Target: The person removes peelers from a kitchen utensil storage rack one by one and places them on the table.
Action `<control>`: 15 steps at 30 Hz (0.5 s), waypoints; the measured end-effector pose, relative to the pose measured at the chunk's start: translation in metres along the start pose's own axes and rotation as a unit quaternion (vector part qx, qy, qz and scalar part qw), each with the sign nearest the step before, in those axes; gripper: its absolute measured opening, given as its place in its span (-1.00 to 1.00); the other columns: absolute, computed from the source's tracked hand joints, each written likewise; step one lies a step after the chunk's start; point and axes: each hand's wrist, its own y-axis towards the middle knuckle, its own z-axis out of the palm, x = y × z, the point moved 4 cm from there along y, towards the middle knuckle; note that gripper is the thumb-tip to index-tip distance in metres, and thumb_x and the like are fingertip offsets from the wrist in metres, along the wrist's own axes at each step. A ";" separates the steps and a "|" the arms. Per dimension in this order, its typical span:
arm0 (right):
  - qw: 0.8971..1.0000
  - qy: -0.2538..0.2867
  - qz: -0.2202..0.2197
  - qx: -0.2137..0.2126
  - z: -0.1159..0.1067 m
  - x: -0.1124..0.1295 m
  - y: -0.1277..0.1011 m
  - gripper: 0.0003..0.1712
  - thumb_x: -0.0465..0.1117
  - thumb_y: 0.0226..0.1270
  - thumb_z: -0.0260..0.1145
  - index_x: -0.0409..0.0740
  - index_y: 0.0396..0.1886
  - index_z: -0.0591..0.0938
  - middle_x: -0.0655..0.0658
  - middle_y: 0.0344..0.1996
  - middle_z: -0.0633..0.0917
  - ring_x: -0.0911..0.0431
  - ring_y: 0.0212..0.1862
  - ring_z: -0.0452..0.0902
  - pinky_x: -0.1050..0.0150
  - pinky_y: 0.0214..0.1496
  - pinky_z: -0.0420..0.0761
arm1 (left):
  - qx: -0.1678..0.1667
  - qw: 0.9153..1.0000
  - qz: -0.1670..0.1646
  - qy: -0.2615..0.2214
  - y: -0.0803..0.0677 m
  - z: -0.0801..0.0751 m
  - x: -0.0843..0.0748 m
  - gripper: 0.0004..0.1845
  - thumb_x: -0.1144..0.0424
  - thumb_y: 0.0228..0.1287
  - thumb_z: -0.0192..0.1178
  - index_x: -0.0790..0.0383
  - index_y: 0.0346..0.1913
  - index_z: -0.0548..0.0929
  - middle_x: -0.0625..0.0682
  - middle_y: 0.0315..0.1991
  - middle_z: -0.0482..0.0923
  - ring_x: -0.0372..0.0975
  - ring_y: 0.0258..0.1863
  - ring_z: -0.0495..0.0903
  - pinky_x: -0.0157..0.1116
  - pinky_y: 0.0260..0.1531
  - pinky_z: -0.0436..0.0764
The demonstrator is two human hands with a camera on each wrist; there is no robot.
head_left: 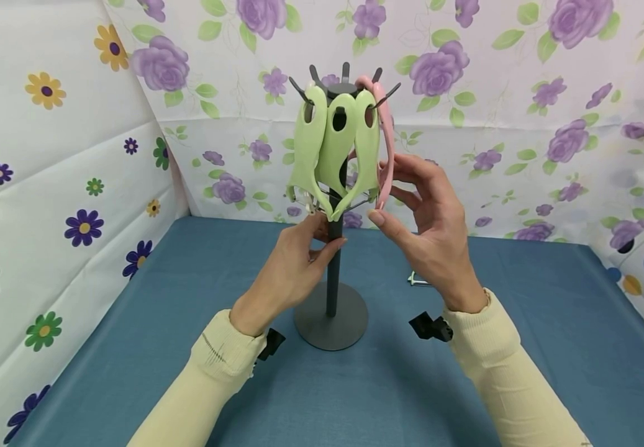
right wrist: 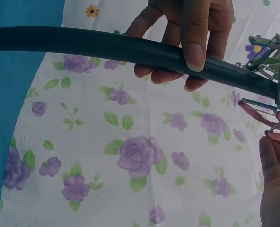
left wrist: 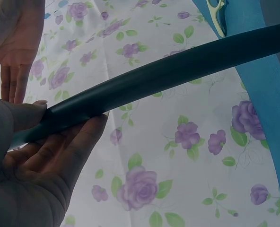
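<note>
Low in the head view, two cream sleeves (head_left: 215,366) rise from the bottom edge over the blue table (head_left: 523,347). Just above them, at centre, the left hand (head_left: 290,267) curls thumb and fingers round the dark pole (head_left: 333,273) of the rack, seemingly to steady it on its round base (head_left: 330,323). To the right, the right hand (head_left: 428,223) pinches the lower end of the pink peeler (head_left: 385,143), which hangs from a hook at the rack's right; its other fingers are spread loosely. Three green peelers (head_left: 338,149) hang side by side from the upper hooks. A small metal piece (head_left: 418,280) lies on the table behind the right wrist. Floral cloth (head_left: 523,124) walls the back.
</note>
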 end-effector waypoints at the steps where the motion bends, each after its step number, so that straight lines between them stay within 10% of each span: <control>1: 1.000 0.000 -0.001 -0.001 0.000 0.000 0.000 -0.27 -0.34 0.27 0.48 -0.29 0.40 0.43 -0.20 0.22 0.55 -0.18 0.29 0.50 0.18 0.34 0.62 | 0.000 1.000 0.001 0.000 0.000 0.000 0.000 -0.79 0.18 0.55 0.16 0.15 0.10 0.55 0.01 -0.12 0.66 -0.28 -0.08 0.69 -0.33 -0.12 0.79; 15: 1.000 -0.007 -0.013 -0.015 -0.001 0.004 0.001 -0.30 -0.30 0.29 0.50 -0.30 0.39 0.46 -0.25 0.20 0.56 -0.11 0.27 0.52 0.17 0.35 0.62 | -0.002 1.000 0.011 0.009 -0.001 0.000 0.000 -0.82 0.18 0.56 0.15 0.15 0.08 0.54 0.00 -0.14 0.65 -0.26 -0.10 0.69 -0.31 -0.15 0.79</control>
